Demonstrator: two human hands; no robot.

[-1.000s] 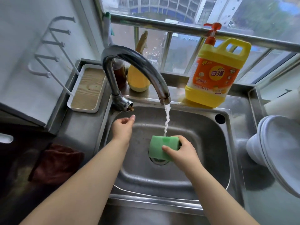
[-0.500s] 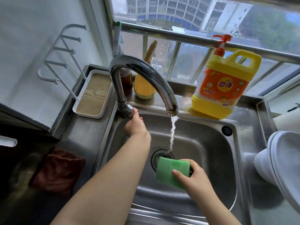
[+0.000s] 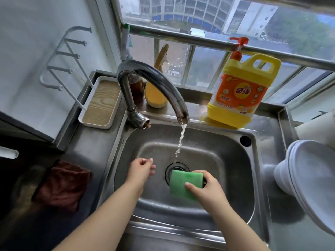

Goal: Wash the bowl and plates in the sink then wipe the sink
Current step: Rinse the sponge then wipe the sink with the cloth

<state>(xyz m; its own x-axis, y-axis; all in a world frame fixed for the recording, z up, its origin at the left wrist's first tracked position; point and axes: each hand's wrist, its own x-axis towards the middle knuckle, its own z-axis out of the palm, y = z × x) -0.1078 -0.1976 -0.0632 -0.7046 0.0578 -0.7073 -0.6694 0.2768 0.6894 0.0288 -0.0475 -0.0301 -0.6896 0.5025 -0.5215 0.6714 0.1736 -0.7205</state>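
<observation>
Right hand [image 3: 204,189] gripping a green rectangular sponge [image 3: 184,183] low in the stainless steel sink [image 3: 252,160], thumb across its near face, fingers wrapped behind, just beside the round drain [image 3: 175,168]. Left hand [image 3: 140,170] hovering over the basin's left side, fingers loosely curled, nothing held. Thin stream of water [image 3: 180,142] falling from the curved chrome faucet [image 3: 154,82] toward the drain, landing just behind the sponge. No crockery inside the basin. Stack of white plates with a white bowl [image 3: 308,178] tilted on the counter's right edge, apart from the sink; clean or not, cannot tell. Yellow detergent jug with an orange label and red pump [image 3: 241,91] standing at the counter's back edge, behind the sink's right corner. Dark red cloth [image 3: 61,185] lying at the counter's left edge; white tray with a wooden base [image 3: 100,104] at the back left corner. Judging by the bare basin and the dishes set aside, washing probably finished, sponge being wetted or rinsed. Likely left: wiping the sink walls and floor, then shutting off the water.
</observation>
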